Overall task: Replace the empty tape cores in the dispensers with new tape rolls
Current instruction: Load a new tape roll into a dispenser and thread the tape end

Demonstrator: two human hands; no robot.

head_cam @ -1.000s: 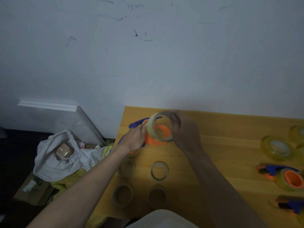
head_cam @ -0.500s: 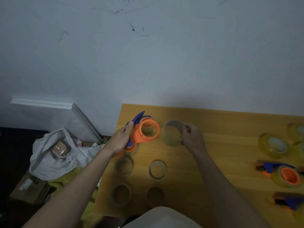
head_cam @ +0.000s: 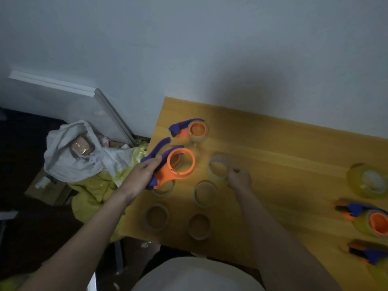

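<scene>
Now left hand [head_cam: 140,177] grips dispenser [head_cam: 176,167]; right hand [head_cam: 239,179] pinches core [head_cam: 219,166] (blurred, apparently empty) beside it.

Bare surface [head_cam: 283,164] lies between the cores [head_cam: 204,194] at left and the rolls [head_cam: 369,181] at right — passable. Left edge crowded — dispenser [head_cam: 190,130] near the wall [head_cam: 210,59].

Left hand [head_cam: 144,175] grips an orange dispenser [head_cam: 178,164]; right hand [head_cam: 239,179] seemingly pinches a blurred tape core [head_cam: 219,164]
</scene>
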